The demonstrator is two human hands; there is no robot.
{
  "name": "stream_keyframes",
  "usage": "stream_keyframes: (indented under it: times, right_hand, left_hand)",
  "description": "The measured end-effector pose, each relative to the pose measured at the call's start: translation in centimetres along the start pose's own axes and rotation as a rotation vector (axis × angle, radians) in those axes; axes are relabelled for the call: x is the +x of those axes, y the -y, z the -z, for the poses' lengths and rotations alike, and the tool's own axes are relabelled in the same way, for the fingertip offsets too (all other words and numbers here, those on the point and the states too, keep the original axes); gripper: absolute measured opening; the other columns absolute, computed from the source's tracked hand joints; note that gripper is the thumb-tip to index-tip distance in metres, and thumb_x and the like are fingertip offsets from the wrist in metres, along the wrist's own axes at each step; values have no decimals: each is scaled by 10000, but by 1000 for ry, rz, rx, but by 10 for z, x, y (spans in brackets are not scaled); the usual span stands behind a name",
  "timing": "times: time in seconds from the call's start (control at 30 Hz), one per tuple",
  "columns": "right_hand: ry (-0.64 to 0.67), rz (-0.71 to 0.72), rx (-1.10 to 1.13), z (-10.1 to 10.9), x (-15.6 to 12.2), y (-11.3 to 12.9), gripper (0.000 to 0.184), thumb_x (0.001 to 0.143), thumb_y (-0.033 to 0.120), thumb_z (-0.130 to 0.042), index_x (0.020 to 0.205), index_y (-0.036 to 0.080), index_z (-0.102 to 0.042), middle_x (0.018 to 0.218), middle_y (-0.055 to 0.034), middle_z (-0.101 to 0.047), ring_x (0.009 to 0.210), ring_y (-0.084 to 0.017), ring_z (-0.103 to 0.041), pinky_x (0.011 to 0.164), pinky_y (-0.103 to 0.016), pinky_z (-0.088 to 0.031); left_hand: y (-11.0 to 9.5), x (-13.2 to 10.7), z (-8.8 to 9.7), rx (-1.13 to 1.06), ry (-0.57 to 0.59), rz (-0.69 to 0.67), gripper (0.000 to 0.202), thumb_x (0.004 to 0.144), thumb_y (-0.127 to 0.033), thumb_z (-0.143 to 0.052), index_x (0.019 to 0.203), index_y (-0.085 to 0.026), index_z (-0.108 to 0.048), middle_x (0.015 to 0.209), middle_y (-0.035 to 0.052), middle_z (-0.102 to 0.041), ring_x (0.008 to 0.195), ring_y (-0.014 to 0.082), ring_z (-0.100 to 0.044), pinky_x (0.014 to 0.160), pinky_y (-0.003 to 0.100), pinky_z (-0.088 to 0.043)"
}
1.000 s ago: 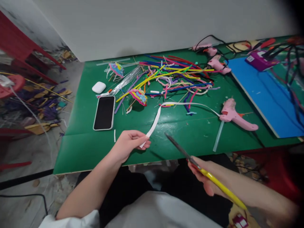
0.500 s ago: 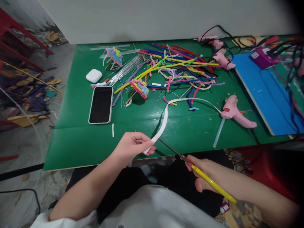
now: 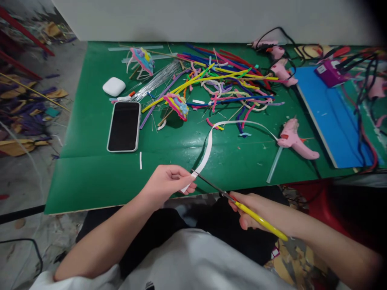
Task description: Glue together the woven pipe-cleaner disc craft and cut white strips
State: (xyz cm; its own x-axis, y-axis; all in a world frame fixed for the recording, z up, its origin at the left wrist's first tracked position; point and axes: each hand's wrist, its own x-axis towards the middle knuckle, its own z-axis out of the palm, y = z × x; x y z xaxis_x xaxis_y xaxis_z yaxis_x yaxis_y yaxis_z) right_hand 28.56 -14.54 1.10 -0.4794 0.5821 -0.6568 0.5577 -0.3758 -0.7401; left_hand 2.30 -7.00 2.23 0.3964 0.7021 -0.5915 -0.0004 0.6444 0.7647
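My left hand [image 3: 167, 183] keeps a pinching grip on the white paper strip [image 3: 207, 153] at its near end; my right hand [image 3: 250, 209] has its grip wrapped round yellow-handled scissors [image 3: 260, 219], blades at the strip just beside my fingertips [image 3: 190, 186]. A slip could nick them; the slack strip, trailing far over the table [image 3: 90, 177], may skew the cut.

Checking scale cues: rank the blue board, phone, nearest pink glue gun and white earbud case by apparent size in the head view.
1. blue board
2. phone and pink glue gun: too alike to rank
3. white earbud case, smallest, though it lies farther from the camera
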Motion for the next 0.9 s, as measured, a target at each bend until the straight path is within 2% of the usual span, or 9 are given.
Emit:
stream_keyframes:
  times: [0.2, 0.33, 0.53, 0.77, 0.9]
  right_hand:
    - [23, -43, 68, 6, -4, 7, 482, 696, 664, -587, 833, 210, -504, 660, 24, -512, 587, -132, -514, 458, -215, -346]
    - [28, -59, 63, 7, -4, 11, 463, 726, 659, -558, 826, 210, -504, 647, 18, -525, 578, -131, -509, 466, -218, -354]
    - [20, -46, 35, 6, -2, 10, 470, 695, 660, -593, 813, 213, -509, 618, 22, -524, 549, -136, -508, 457, -226, -354]
    - [32, -53, 13, 7, -2, 12, 459, 764, 665, -503, 811, 208, -508, 628, 13, -536, 561, -130, -500, 468, -222, -365]
    - [39, -64, 32, 9, -3, 15, 460, 764, 661, -506, 815, 205, -519, 639, 9, -542, 569, -130, -500, 476, -223, -375]
  left_hand:
    - [1, 0, -1, 23, 11, 14, 168, 655, -305, -748, 660, -153, -675, 603, 35, -701, 554, 117, -654, 537, 193, -514]
    - [3, 1, 0, 27, 9, 1, 160, 660, -305, -742, 663, -158, -679, 609, 36, -702, 561, 118, -655, 541, 197, -515]
    - [3, 2, -1, 12, 8, 7, 175, 654, -313, -749, 659, -153, -675, 615, 42, -705, 565, 124, -659, 540, 200, -520]
    - [2, 1, 1, 1, -1, 4, 164, 664, -304, -746, 660, -156, -676, 607, 33, -704, 548, 106, -651, 527, 178, -511]
    - [3, 1, 1, 10, 7, 8, 173, 657, -313, -747, 660, -156, -675, 610, 39, -703, 554, 117, -652, 532, 196, -513]
